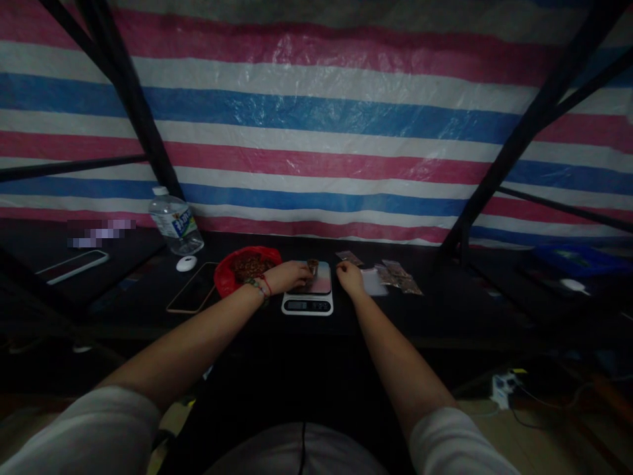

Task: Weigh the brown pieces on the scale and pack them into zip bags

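A white digital scale (307,305) with a shiny plate lies on the black table in front of me. Over its plate reaches my left hand (289,276), fingers curled down at a small brown thing (312,265) too dim to name. Just left of that hand is a red plastic bag (226,276), open and filled with brown bits (251,265). My right hand (349,277) rests beside the scale, its fingers curled in; what they pinch, if anything, is hidden. Clear flat bags (374,282) lie beside it, with several small filled bags (399,277) further right.
Left of the red bag are a phone (192,289), a white rounded object (186,264) and a clear plastic bottle (177,224). Another phone (74,265) lies further left. Dark metal posts (487,168) slant on both sides before a striped sheet (316,132). A blue tray-like object (578,260) sits far right.
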The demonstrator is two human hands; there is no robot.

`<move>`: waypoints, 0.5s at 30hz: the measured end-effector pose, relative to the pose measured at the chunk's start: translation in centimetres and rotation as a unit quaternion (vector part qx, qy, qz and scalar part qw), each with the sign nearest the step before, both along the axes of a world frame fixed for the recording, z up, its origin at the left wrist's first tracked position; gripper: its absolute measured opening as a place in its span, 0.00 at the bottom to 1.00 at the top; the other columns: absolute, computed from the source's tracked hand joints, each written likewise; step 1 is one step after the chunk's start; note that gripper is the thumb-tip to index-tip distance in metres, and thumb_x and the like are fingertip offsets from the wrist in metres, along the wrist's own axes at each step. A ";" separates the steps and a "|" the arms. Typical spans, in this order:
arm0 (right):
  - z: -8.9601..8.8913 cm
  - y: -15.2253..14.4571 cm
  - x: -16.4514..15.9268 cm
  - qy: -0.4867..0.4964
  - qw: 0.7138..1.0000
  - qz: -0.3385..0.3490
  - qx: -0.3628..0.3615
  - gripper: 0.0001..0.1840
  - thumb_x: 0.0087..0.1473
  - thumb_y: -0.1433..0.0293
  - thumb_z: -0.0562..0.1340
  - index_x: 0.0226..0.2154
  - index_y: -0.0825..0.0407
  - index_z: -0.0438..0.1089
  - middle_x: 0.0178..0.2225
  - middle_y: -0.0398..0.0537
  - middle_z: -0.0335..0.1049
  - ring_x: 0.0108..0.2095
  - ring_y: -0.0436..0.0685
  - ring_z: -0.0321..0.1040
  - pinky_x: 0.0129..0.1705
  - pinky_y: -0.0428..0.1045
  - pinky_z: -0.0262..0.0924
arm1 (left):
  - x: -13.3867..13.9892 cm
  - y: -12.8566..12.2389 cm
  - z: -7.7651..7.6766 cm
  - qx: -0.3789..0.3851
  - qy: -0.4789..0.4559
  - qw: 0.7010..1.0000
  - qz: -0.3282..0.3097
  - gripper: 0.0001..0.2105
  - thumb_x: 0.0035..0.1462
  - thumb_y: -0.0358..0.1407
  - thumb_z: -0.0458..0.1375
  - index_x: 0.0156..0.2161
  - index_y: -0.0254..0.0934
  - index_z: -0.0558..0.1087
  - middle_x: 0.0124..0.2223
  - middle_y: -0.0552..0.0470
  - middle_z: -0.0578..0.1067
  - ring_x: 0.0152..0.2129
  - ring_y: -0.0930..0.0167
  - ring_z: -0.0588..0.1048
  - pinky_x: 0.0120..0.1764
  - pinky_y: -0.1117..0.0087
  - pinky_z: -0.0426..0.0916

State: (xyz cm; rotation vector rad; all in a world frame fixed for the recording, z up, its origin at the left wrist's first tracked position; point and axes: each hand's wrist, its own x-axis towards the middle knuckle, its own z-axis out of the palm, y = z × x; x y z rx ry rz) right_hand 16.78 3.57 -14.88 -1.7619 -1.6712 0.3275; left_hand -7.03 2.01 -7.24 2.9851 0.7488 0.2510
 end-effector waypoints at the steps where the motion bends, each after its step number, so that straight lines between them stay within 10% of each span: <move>1: 0.1 0.0 0.0 0.000 1.000 -0.001 -0.001 0.13 0.52 0.71 0.55 0.37 0.50 0.73 0.38 0.46 0.75 0.40 0.54 0.69 0.43 0.46 0.59 | 0.0 -0.1 0.0 -0.002 -0.005 1.000 -0.003 0.10 0.57 0.31 0.54 0.43 0.38 0.73 0.45 0.48 0.74 0.42 0.70 0.71 0.47 0.71 0.63; 7: 0.2 -0.1 0.0 -0.003 1.000 -0.002 -0.002 0.13 0.52 0.71 0.55 0.37 0.50 0.73 0.38 0.46 0.75 0.40 0.54 0.69 0.43 0.46 0.59 | -0.9 -1.1 0.7 0.009 -0.036 0.998 0.053 0.11 0.58 0.34 0.51 0.43 0.37 0.74 0.43 0.48 0.74 0.40 0.70 0.71 0.45 0.72 0.64; 15: 0.0 0.0 0.0 0.001 1.000 -0.006 -0.001 0.13 0.52 0.70 0.55 0.37 0.50 0.73 0.38 0.46 0.74 0.39 0.54 0.69 0.43 0.47 0.60 | -6.9 0.4 1.4 -0.025 0.052 0.956 0.286 0.15 0.57 0.39 0.49 0.39 0.36 0.76 0.38 0.46 0.77 0.35 0.68 0.73 0.42 0.70 0.64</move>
